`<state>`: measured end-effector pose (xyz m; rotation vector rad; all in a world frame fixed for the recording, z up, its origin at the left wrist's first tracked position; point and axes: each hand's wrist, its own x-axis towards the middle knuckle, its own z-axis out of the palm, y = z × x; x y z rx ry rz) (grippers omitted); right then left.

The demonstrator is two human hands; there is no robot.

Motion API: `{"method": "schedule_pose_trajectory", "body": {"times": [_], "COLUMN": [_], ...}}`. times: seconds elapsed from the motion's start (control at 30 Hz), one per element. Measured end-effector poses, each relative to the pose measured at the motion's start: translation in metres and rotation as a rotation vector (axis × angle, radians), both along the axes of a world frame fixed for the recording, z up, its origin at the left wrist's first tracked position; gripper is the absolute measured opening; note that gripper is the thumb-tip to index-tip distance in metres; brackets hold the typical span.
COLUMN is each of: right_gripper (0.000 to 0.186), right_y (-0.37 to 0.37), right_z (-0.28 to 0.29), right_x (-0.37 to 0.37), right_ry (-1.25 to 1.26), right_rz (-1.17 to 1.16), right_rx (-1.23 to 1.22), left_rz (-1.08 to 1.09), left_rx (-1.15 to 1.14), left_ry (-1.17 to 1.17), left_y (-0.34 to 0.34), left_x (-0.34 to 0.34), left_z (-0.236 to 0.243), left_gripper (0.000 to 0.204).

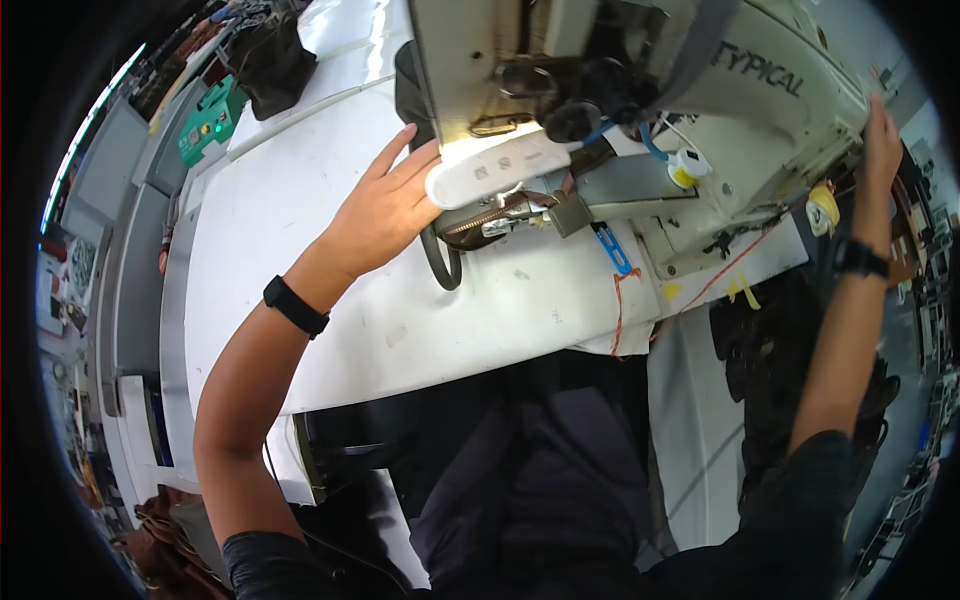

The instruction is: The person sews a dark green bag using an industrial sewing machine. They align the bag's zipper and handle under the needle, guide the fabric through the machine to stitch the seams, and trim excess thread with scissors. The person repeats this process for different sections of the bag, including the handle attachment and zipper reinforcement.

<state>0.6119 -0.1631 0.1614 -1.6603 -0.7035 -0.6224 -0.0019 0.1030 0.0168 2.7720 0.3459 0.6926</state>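
A large cream sewing machine (800, 75) stands over the white table. A dark bag piece with a brass zipper (487, 216) lies under its head, its dark handle loop (440, 262) hanging toward me. My left hand (385, 215) rests at the left side of this piece, fingers stretched out and the index apart. A white elongated lamp (500, 170) covers some of its fingertips. My right hand (880, 145) reaches to the right end of the machine and touches it there. Its fingers show edge-on, and whatever they may grip is hidden.
A blue tool (611, 248) and orange thread (617, 310) lie by the machine's base. A small white-and-yellow spool (687, 168) sits on the machine. Dark bags (265, 65) lie at the back left, near a green control box (213, 122). Dark pieces (765, 350) hang at the right.
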Motion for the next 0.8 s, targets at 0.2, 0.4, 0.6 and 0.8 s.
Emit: {"method": "schedule_pose_trajectory", "body": {"times": [0.2, 0.4, 0.6, 0.8], "right_gripper": [0.068, 0.062, 0.073, 0.072], "right_y": [0.009, 0.007, -0.02, 0.001], "right_z": [-0.042, -0.042, 0.01, 0.06], "right_x": [-0.076, -0.055, 0.01, 0.061], "right_ry": [0.246, 0.131, 0.051, 0.047], "right_rz": [0.203, 0.122, -0.026, 0.042], "right_rx": [0.334, 0.261, -0.237, -0.496], "left_rz": [0.016, 0.121, 0.257, 0.527], "left_rx": [0.698, 0.61, 0.82, 0.943], "left_ry": [0.025, -0.005, 0.043, 0.3], "left_y": [0.007, 0.014, 0.012, 0.008], "left_x": [-0.004, 0.006, -0.003, -0.059], "left_z": [-0.005, -0.013, -0.008, -0.001], "left_gripper": [0.038, 0.053, 0.063, 0.081]}}
